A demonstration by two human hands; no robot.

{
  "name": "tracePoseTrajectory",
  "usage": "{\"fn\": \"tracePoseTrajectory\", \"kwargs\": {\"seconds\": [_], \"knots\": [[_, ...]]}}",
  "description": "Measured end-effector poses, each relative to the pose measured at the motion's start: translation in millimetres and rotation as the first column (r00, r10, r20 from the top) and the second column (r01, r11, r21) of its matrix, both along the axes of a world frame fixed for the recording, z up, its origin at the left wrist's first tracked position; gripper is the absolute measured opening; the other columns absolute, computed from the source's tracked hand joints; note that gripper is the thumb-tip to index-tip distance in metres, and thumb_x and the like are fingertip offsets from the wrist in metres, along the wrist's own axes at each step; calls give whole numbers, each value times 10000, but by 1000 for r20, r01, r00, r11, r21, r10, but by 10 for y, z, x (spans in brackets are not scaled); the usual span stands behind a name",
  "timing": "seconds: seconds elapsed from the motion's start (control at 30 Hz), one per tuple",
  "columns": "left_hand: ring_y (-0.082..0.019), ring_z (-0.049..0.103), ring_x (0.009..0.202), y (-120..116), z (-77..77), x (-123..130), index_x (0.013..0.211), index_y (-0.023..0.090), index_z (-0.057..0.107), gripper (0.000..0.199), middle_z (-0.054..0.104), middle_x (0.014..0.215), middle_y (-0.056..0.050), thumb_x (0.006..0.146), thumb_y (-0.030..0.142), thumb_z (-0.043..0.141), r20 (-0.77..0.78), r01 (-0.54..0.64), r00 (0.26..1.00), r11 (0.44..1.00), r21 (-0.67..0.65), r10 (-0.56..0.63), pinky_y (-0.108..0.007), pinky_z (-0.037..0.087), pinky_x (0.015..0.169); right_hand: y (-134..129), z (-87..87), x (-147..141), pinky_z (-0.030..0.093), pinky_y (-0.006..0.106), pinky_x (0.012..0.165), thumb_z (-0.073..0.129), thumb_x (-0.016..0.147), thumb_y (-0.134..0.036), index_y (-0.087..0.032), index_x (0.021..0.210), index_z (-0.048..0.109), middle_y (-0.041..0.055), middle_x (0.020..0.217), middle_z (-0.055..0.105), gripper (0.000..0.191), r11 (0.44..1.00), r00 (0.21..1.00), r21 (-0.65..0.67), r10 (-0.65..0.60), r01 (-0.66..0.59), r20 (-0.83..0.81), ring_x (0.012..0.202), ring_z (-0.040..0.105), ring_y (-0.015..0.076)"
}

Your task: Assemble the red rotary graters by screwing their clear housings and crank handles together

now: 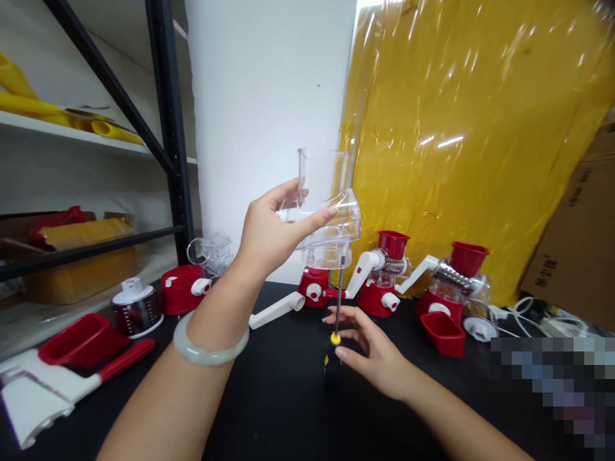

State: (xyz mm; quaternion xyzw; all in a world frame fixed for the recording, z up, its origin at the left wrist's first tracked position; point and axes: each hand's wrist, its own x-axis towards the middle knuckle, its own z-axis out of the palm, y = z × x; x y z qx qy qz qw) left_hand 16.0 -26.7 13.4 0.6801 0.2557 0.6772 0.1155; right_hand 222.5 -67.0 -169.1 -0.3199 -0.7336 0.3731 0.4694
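Note:
My left hand (273, 227) grips a clear plastic grinder housing (324, 221) with an upright square chute, raised above the black table. Its thumb lies across the front of the housing, and some fingers show behind it. Below, a screwdriver (338, 307) stands upright, its long metal shaft reaching up to the housing's underside. My right hand (372, 349) is curled loosely at the screwdriver's black and yellow handle, thumb against it and fingertips around behind the shaft. Where the tip meets the housing is hard to make out through the plastic.
Assembled red and clear grinders (384, 275) stand at the back right. A red base (185, 289), drum grater (137, 310), red tray (81, 339) and white part with red handle (48, 390) lie left. A white crank (276, 310) lies behind my hands. A black shelf frame (168, 128) rises left.

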Motion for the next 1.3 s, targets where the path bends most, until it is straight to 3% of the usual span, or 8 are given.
{"fn": "tracePoseTrajectory", "kwargs": {"seconds": [0.2,0.4,0.6,0.8,0.97,1.07,1.17,1.3], "knots": [[-282,693,1099,-18,2,5,1204,171,720,715,754,1170,-130,616,544,883,4,-3,1000,1000,-4,3,-412,542,1007,16,-15,-16,496,457,1021,710,849,-252,-241,1290,494,65,1049,664,492,1000,1000,-14,-26,26,2,1053,661,212],[-280,691,1104,-27,11,-3,1213,171,717,726,751,1180,-131,613,545,885,-3,-9,1000,1000,-9,9,-416,535,1023,-26,58,20,457,464,1090,667,893,-263,-257,1380,428,116,1304,597,543,1000,999,2,29,-29,14,1256,577,224],[-282,692,1104,-17,1,-6,1211,177,719,706,750,1179,-128,624,534,883,-7,-19,1000,1000,9,19,-417,531,1028,22,-5,-1,489,469,1053,739,853,-292,-245,1304,484,46,1010,664,521,999,999,16,-45,44,27,1068,668,223],[-284,692,1107,-10,2,-10,1203,177,717,694,752,1171,-128,627,526,882,-9,-4,1000,1000,11,4,-413,538,1019,-30,53,23,447,472,1103,695,909,-316,-270,1391,421,117,1314,590,557,999,1000,25,19,-20,21,1293,553,241],[-287,690,1115,-30,8,-1,1203,173,717,699,752,1174,-127,624,529,882,-6,-14,1000,1000,-4,14,-415,540,1019,12,9,3,462,475,1083,719,889,-295,-265,1333,447,34,1004,647,521,1000,1000,15,6,-6,-11,1087,663,215],[-287,692,1109,-36,15,4,1214,166,711,720,752,1177,-131,621,538,881,-6,-13,1000,1000,-7,13,-417,544,1015,18,-6,11,480,467,1049,838,775,-314,-269,1318,467,53,1099,612,659,997,998,41,-68,69,-8,1118,632,237],[-286,694,1103,-36,19,4,1222,160,707,736,751,1179,-135,617,543,882,-4,-23,1000,1000,-6,23,-420,541,1019,-14,33,40,438,478,1105,742,867,-301,-278,1403,393,104,1298,574,640,999,999,15,31,-31,25,1245,570,232],[-279,695,1097,-33,12,-3,1207,175,719,708,754,1172,-127,623,541,882,-10,-28,1000,1000,7,28,-411,538,1022,-4,33,34,433,478,1118,663,923,-281,-263,1386,404,58,1081,653,531,997,997,-8,73,-73,18,1148,638,208]]}}
